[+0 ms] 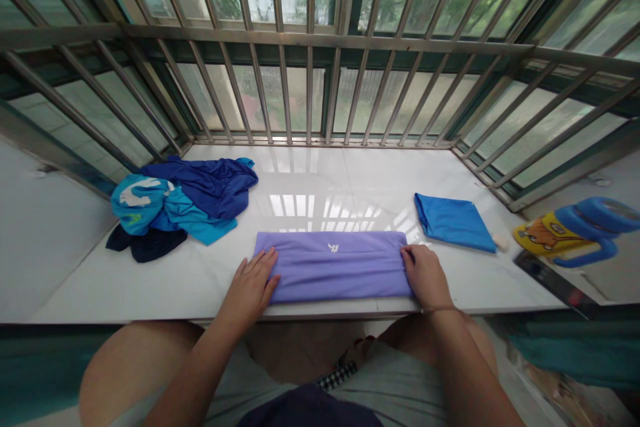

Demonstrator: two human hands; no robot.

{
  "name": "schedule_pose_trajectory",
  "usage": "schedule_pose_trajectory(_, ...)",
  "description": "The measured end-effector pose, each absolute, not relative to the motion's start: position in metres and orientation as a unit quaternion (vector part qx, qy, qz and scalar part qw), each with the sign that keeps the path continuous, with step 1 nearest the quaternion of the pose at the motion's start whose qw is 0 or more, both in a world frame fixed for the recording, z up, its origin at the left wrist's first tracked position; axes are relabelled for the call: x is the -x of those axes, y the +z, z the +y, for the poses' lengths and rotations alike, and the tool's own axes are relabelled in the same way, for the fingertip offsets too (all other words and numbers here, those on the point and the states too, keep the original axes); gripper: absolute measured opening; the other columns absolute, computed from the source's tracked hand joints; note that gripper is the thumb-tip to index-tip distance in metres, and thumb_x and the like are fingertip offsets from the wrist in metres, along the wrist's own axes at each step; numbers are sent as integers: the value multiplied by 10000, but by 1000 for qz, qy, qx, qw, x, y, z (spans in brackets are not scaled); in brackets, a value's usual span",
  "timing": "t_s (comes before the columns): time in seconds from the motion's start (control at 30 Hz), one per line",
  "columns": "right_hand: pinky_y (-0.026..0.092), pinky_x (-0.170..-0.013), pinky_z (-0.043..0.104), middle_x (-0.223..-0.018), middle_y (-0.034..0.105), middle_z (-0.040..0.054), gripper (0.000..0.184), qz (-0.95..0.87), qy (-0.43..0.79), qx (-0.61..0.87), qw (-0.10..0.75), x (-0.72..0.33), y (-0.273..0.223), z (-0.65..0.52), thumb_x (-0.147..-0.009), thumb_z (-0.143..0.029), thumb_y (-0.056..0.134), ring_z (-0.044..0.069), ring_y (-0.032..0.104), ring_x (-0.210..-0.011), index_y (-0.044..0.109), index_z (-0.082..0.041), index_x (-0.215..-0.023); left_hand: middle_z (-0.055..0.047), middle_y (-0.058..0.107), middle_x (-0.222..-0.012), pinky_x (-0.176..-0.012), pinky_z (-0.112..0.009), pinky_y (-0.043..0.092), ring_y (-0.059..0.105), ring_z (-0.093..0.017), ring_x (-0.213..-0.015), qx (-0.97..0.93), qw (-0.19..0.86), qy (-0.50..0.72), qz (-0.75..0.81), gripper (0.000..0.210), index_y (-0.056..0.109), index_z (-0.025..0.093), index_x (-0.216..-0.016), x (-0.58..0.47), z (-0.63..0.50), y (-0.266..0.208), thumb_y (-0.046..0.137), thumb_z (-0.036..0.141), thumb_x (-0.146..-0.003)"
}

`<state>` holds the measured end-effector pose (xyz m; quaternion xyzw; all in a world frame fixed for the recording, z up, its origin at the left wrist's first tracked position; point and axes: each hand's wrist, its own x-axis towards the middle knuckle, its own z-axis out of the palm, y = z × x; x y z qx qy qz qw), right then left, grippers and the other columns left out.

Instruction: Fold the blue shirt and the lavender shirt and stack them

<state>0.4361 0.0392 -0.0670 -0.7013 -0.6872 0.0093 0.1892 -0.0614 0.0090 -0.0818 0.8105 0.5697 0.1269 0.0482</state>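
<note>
A purple garment (340, 273), folded into a long flat strip with a small white logo, lies along the front edge of the white ledge. On its left end rests my left hand (257, 283), palm down with the fingers stretched out. My right hand (425, 273) is at the opposite end, its fingers curled and pinching the fabric at the right edge. Light creases run lengthwise through the cloth between my hands.
A crumpled heap of blue and navy clothes (200, 193) sits at the left. To the right lies a folded blue cloth (453, 221). A yellow and blue bottle (565, 230) stands beyond it, by a dark flat box (555, 283). Metal window bars (310, 39) enclose the white ledge (390, 170).
</note>
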Motion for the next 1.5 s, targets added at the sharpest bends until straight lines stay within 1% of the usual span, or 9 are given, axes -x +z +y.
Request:
schedule_pose_trajectory(0.27, 472, -853, 411, -991, 741, 154, 301, -623, -49, 765, 155, -437, -72, 35, -1103, -315, 473, 292, 653, -895, 733, -166, -1076, -105, 432, -1756, -1308, -640, 362, 426, -340, -1628, -793, 28, 125, 596, 611, 413, 246, -1721, 55, 11, -87, 416, 402, -1130)
schedule_pose_trajectory(0.43, 504, -954, 437, -1121, 749, 160, 234, -669, -75, 707, 214, -425, -55, 28, -1077, -283, 523, 308, 670, -1047, 722, -171, -1133, -152, 507, -1711, -1290, -680, 364, 482, -357, -1589, -795, 21, 165, 583, 549, 534, 214, -1640, 52, 10, -83, 392, 361, -1131)
schedule_pose_trajectory(0.57, 522, -1054, 433, -1232, 756, 135, 254, -755, -48, 607, 245, -398, -42, 25, -1101, -314, 523, 291, 675, -1166, 713, -203, -1227, -183, 697, -1509, -1280, -668, 376, 631, -358, -1432, -795, 22, 181, 578, 475, 642, 207, -1524, 45, 19, -71, 453, 300, -1099)
schedule_pose_trajectory(0.73, 529, -1049, 472, -1222, 757, 128, 388, -813, 15, 559, 163, -381, -44, 35, -1061, -302, 585, 310, 682, -1144, 655, -213, -1432, -112, 793, -1114, -1246, -676, 400, 730, -339, -1119, -801, 56, 146, 578, 228, 770, 249, -1192, 42, 41, -56, 628, 311, -1024)
schedule_pose_trajectory(0.9, 500, -992, 442, -1105, 742, 110, 208, -809, 49, 575, 110, -384, -38, 38, -1046, -294, 611, 300, 654, -1065, 746, -218, -1185, -60, 752, -1019, -1219, -669, 422, 726, -302, -1027, -806, 90, 176, 558, 53, 688, 262, -964, 52, 47, -50, 641, 242, -976)
schedule_pose_trajectory(1.03, 489, -958, 407, -1129, 713, 110, 147, -789, 49, 601, 116, -383, -33, 35, -1047, -320, 619, 285, 637, -1067, 720, -223, -1094, -65, 757, -982, -988, -506, 591, 735, -291, -936, -766, 110, 237, 587, 78, 640, 259, -1007, 59, 48, -56, 633, 335, -994)
schedule_pose_trajectory(1.13, 480, -917, 394, -1174, 715, 111, 153, -754, 28, 646, 119, -381, -36, 34, -1050, -360, 633, 292, 642, -1105, 690, -225, -1093, -74, 763, -964, -843, -449, 607, 744, -297, -901, -740, 109, 257, 612, 171, 648, 246, -1093, 61, 50, -62, 624, 393, -1010)
schedule_pose_trajectory(1.33, 459, -923, 406, -1144, 735, 107, 153, -694, -22, 709, 121, -380, -39, 31, -1043, -349, 634, 307, 647, -1113, 676, -233, -1134, -98, 776, -1064, -1036, -530, 564, 733, -316, -1009, -766, 36, 268, 584, 204, 687, 245, -1157, 58, 45, -65, 563, 377, -1061)
schedule_pose_trajectory(1.5, 496, -925, 440, -1293, 679, 199, 389, -641, -100, 748, 141, -381, -37, 15, -1066, -423, 563, 354, 640, -1150, 622, -172, -1357, -134, 762, -1259, -1105, -526, 546, 698, -325, -1210, -755, 23, 299, 584, 233, 675, 229, -1217, 60, 40, -62, 518, 342, -1086)
